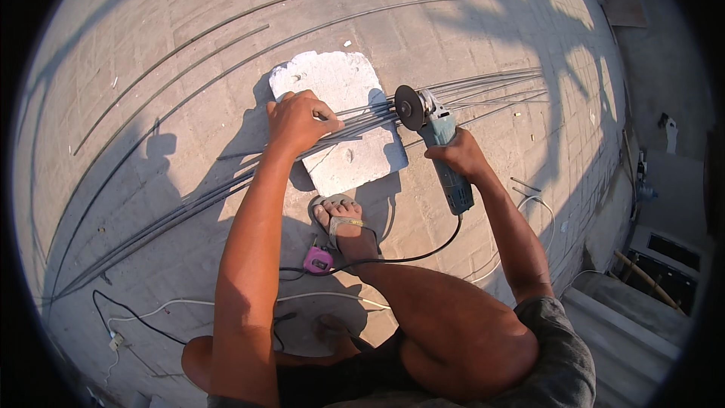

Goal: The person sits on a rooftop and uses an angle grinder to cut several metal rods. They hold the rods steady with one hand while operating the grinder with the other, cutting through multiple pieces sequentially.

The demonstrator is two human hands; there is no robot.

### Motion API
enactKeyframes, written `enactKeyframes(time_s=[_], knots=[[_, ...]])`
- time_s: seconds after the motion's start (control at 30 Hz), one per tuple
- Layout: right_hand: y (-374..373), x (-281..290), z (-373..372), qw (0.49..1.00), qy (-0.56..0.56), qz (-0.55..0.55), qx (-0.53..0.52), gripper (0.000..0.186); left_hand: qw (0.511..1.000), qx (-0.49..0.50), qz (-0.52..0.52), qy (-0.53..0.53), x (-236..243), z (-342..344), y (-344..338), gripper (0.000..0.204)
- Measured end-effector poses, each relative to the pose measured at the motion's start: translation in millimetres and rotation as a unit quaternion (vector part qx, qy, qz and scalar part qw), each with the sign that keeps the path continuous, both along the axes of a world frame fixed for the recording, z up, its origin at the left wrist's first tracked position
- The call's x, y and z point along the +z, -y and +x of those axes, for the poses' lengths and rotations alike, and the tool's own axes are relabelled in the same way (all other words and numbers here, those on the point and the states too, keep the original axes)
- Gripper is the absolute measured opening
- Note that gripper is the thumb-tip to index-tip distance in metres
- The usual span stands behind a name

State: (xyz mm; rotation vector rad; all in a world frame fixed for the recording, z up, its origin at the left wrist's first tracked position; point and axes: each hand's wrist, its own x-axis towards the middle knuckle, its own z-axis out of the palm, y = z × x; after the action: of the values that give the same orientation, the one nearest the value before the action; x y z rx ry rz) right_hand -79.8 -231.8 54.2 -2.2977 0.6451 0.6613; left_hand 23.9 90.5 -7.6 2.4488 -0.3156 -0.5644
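Note:
A pale stone block (332,75) lies on the paved ground in front of me, and a bundle of thin metal rods (226,187) crosses over it. My left hand (298,122) is closed round some of these rods above the block's left side. In my right hand (461,154) is a blue-green angle grinder (445,159), gripped by its body. Its dark cutting disc (410,107) stands upright at the rods, near the block's right edge; whether it touches them I cannot tell. The hidden undersides of both hands' fingers cannot be seen.
Several long loose rods (249,9) lie beyond the block. A pink tape measure (318,260) sits beside my sandalled foot (349,225). The grinder's black cord (423,255) runs past the foot, and a white cable (317,295) crosses nearer me. Steps (619,332) are at lower right.

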Motion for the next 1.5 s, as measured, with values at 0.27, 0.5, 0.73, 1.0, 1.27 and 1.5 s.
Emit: enactKeyframes(time_s=[0.27, 0.5, 0.73, 1.0, 1.27, 1.5], knots=[[1, -7, -3, 1.0, 0.004, 0.0, -0.003, 0.055, 1.0, -0.003, 0.009, 0.012, -1, -1, 0, 0.015], [-1, -9, -2, 1.0, 0.01, 0.007, -0.012, 0.054, 1.0, -0.002, -0.006, 0.015, 3, -1, 1, 0.014], [-5, -8, 1, 1.0, 0.013, 0.006, -0.017, 0.051, 1.0, 0.0, -0.017, 0.022, 2, -4, 0, 0.017], [-6, -7, -1, 1.0, 0.014, 0.01, -0.015, 0.049, 1.0, 0.002, -0.013, 0.023, 1, -5, -1, 0.017], [-6, -7, -3, 1.0, 0.009, -0.005, -0.011, 0.051, 1.0, 0.003, -0.007, 0.017, 2, -5, 2, 0.016], [-7, -4, -3, 1.0, 0.006, -0.005, -0.004, 0.051, 0.999, 0.014, -0.009, 0.033, 3, -7, 3, 0.015]])
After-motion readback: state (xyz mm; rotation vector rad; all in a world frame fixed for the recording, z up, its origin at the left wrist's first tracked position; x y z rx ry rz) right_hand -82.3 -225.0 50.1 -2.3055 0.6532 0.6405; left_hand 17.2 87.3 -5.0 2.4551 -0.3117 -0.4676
